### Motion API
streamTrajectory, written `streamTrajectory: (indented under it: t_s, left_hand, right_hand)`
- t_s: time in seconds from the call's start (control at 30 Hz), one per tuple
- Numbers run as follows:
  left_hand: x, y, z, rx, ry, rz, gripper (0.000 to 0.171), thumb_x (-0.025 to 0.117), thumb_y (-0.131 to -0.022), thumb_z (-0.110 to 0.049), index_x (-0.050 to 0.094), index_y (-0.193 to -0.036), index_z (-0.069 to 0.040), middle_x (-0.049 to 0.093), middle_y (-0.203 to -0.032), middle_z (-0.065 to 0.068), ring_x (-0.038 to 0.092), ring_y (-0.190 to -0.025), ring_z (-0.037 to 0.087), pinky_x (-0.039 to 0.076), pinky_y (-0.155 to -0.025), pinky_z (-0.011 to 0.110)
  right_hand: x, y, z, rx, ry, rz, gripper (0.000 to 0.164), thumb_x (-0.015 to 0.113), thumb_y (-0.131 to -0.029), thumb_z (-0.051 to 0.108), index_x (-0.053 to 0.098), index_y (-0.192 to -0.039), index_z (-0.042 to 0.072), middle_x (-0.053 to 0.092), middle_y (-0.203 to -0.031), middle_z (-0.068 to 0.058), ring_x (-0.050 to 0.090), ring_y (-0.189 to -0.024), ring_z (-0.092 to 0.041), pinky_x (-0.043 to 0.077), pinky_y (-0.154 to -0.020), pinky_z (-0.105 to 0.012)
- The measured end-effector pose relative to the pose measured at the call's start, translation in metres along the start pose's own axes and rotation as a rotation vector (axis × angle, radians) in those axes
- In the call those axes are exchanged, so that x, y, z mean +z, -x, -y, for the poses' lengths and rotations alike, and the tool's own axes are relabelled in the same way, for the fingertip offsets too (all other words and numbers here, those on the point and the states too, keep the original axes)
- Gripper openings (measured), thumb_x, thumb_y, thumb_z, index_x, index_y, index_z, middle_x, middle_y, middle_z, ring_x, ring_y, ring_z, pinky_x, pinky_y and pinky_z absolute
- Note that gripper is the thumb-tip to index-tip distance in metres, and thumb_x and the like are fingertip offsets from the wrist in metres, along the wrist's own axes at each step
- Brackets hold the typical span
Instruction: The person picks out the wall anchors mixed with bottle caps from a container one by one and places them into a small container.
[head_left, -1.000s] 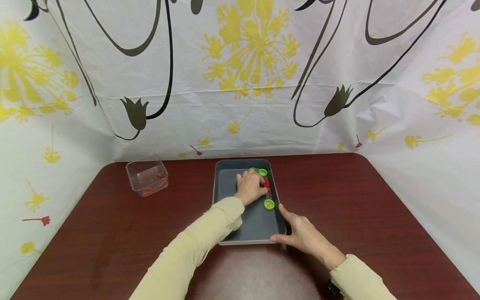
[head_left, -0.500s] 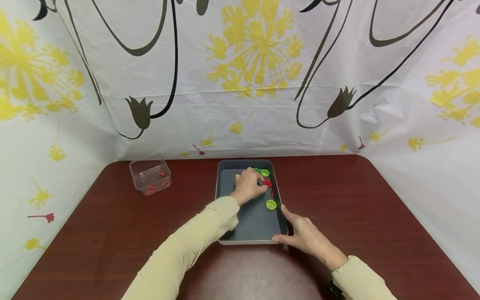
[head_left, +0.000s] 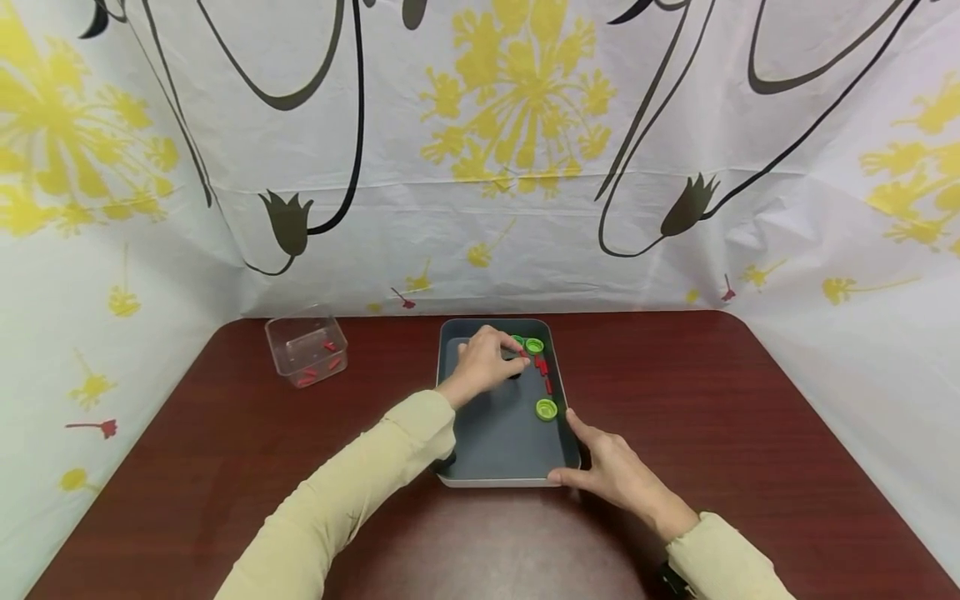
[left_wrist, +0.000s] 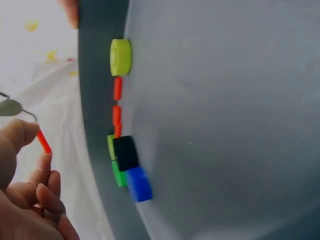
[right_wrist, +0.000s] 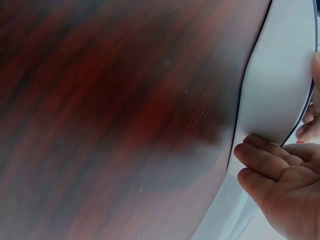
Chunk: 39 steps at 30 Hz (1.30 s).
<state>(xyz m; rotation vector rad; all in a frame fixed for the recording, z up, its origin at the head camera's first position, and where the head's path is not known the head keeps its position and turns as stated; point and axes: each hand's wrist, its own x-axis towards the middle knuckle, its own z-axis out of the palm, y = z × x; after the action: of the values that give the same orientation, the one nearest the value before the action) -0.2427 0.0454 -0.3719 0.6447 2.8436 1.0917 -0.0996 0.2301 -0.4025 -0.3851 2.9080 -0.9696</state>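
Note:
My left hand [head_left: 482, 364] is over the far part of a grey tray [head_left: 502, 442]. Between thumb and index finger it pinches a small red stick [left_wrist: 44, 139]. Along the tray's right wall lie more red sticks [head_left: 548, 386], between a yellow-green bottle cap [head_left: 546, 409] and, farther back, another yellow-green cap [head_left: 534, 346] beside a green cap [left_wrist: 119, 174]. A black cap [left_wrist: 125, 153] and a blue cap [left_wrist: 138, 184] sit next to these, partly behind the hand in the head view. My right hand [head_left: 618, 475] holds the tray's near right corner, thumb at the front edge, fingers along the outer side.
A clear plastic box [head_left: 300, 348] with several red sticks inside stands at the back left of the dark wood table [head_left: 712, 400]. A white patterned curtain [head_left: 420, 150] hangs behind the table and at both sides.
My left hand has drawn back leftward from the row along the right wall, uncovering part of the black cap and more of the red sticks. The right hand keeps its place on the tray.

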Motion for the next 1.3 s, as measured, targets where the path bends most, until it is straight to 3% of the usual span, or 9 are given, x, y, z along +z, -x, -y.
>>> streamTrajectory:
  t_s: [0.23, 0.37, 0.57, 0.73, 0.9, 1.1, 1.3]
  left_hand:
    - [-0.018, 0.002, -0.005, 0.029, 0.056, 0.003, 0.021, 0.068, -0.086, -0.03, 0.073, -0.099, -0.015, 0.058, -0.114, 0.005, 0.049, -0.115, 0.022, 0.028, -0.098, 0.055]
    - [-0.029, 0.004, -0.004, 0.021, 0.071, -0.003, 0.02, 0.068, -0.086, -0.029, 0.073, -0.1, -0.015, 0.058, -0.114, 0.006, 0.05, -0.112, 0.023, 0.03, -0.095, 0.051]
    - [-0.045, 0.007, 0.007, -0.013, 0.083, -0.039, 0.02, 0.069, -0.086, -0.031, 0.073, -0.097, -0.016, 0.058, -0.117, 0.004, 0.048, -0.116, 0.021, 0.031, -0.097, 0.05]
    - [-0.059, 0.013, 0.023, -0.052, 0.077, -0.065, 0.021, 0.069, -0.085, -0.033, 0.073, -0.097, -0.016, 0.058, -0.12, 0.004, 0.047, -0.119, 0.022, 0.036, -0.093, 0.047]
    - [-0.075, 0.023, 0.044, -0.073, 0.066, -0.089, 0.025, 0.067, -0.086, -0.033, 0.072, -0.102, -0.013, 0.058, -0.12, 0.007, 0.051, -0.11, 0.025, 0.042, -0.076, 0.038]
    - [-0.097, 0.037, 0.072, -0.096, 0.068, -0.133, 0.029, 0.067, -0.086, -0.03, 0.071, -0.105, -0.008, 0.059, -0.119, 0.012, 0.05, -0.115, 0.028, 0.042, -0.092, 0.045]
    - [-0.122, 0.047, 0.106, -0.118, 0.012, -0.221, 0.03, 0.066, -0.086, -0.026, 0.07, -0.105, -0.002, 0.064, -0.114, 0.017, 0.055, -0.109, 0.033, 0.043, -0.089, 0.045]
  right_hand:
    - [-0.001, 0.0, 0.0, 0.008, -0.017, -0.008, 0.093, 0.076, -0.076, 0.041, 0.034, -0.139, -0.012, 0.041, -0.14, -0.027, 0.048, -0.124, -0.035, 0.048, -0.09, -0.042]
    - [0.0, 0.0, 0.0, 0.013, -0.019, -0.004, 0.092, 0.076, -0.076, 0.04, 0.034, -0.139, -0.012, 0.041, -0.14, -0.027, 0.048, -0.124, -0.036, 0.048, -0.09, -0.043]
    - [0.0, -0.001, 0.001, 0.019, -0.002, -0.01, 0.093, 0.077, -0.075, 0.039, 0.034, -0.139, -0.013, 0.041, -0.14, -0.028, 0.048, -0.124, -0.037, 0.047, -0.091, -0.043]
    - [0.0, -0.001, 0.002, 0.021, -0.001, -0.007, 0.093, 0.077, -0.075, 0.039, 0.034, -0.139, -0.013, 0.041, -0.14, -0.028, 0.048, -0.124, -0.037, 0.047, -0.092, -0.044]
    - [0.0, -0.001, 0.003, 0.023, 0.002, -0.004, 0.093, 0.077, -0.075, 0.038, 0.034, -0.139, -0.013, 0.041, -0.14, -0.028, 0.048, -0.124, -0.037, 0.047, -0.091, -0.044]
    - [-0.001, -0.001, 0.004, 0.036, -0.008, 0.008, 0.093, 0.076, -0.075, 0.039, 0.033, -0.139, -0.013, 0.04, -0.14, -0.028, 0.048, -0.124, -0.037, 0.047, -0.091, -0.044]
    - [-0.002, 0.0, 0.006, 0.042, -0.008, 0.01, 0.095, 0.076, -0.075, 0.04, 0.032, -0.14, -0.012, 0.04, -0.14, -0.028, 0.048, -0.124, -0.037, 0.048, -0.09, -0.043]
